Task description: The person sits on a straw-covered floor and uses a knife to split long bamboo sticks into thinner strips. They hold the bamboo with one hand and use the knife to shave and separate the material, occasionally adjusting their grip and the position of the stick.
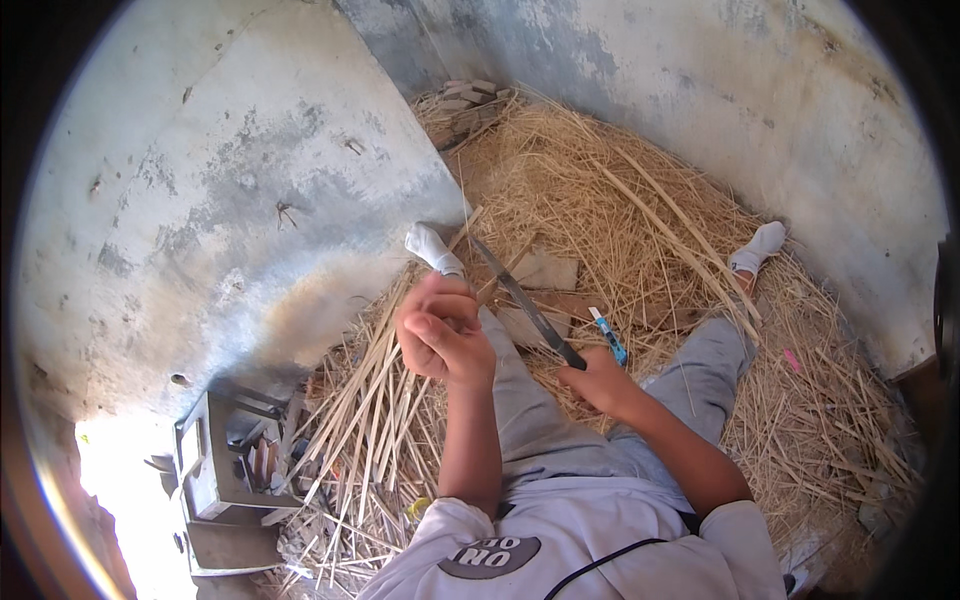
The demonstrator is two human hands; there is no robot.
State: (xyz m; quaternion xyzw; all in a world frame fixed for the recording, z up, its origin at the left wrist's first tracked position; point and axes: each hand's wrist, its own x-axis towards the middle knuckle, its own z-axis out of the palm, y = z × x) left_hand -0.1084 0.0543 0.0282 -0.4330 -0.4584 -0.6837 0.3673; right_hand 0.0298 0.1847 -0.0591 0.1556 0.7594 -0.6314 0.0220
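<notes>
My right hand (603,384) is wrapped round the dark handle of a long knife (525,303). Its narrow grey blade slants up and left, and the tip passes beyond my left hand. Raised over my left thigh, my left hand (446,332) is closed with its fingers curled together. What it pinches, if anything, is hidden. A thin pale line rises above it, too fine to tell whether it comes from the fingers. Between my legs, a blue and white box cutter (608,336) lies near the knife handle, touching neither hand.
Straw-like shavings (560,170) cover the floor around my outstretched legs. Long split strips (375,420) are piled at my left, and longer ones (680,225) lie toward my right foot. A metal box (215,455) with odds and ends stands at lower left. Stained walls (250,200) close in both sides.
</notes>
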